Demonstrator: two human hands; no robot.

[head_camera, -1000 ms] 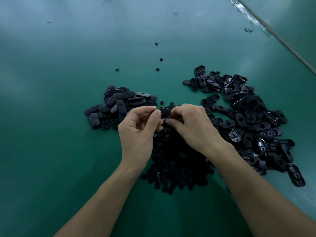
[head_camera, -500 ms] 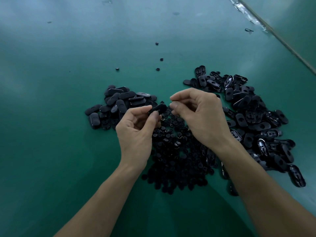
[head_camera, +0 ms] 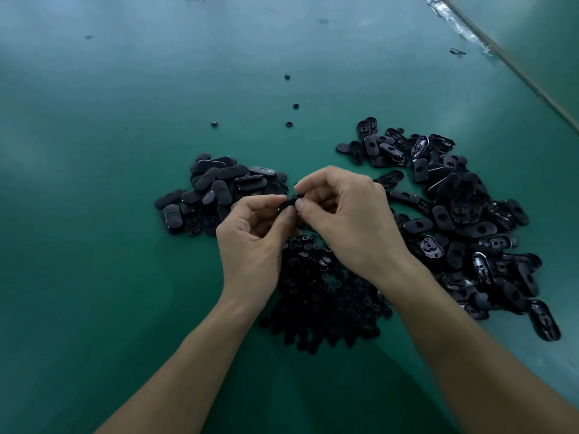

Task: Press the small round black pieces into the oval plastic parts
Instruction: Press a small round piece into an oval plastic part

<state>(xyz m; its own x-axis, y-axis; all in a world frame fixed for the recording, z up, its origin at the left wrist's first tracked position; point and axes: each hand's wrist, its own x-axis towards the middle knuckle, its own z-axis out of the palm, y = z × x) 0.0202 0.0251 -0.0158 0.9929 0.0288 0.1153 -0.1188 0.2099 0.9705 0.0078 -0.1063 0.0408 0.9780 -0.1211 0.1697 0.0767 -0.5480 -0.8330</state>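
Open green bench (head_camera: 94, 214) spreads to my left and ahead; its edge (head_camera: 501, 54) slants across the top right. My left hand (head_camera: 250, 242) and right hand (head_camera: 347, 223) meet above the heap of small round black pieces (head_camera: 322, 292), the fingers of both curled, pinching one oval part (head_camera: 289, 203) between them. A left pile (head_camera: 216, 192) and a wider right pile (head_camera: 463, 230) of ovals flank my hands
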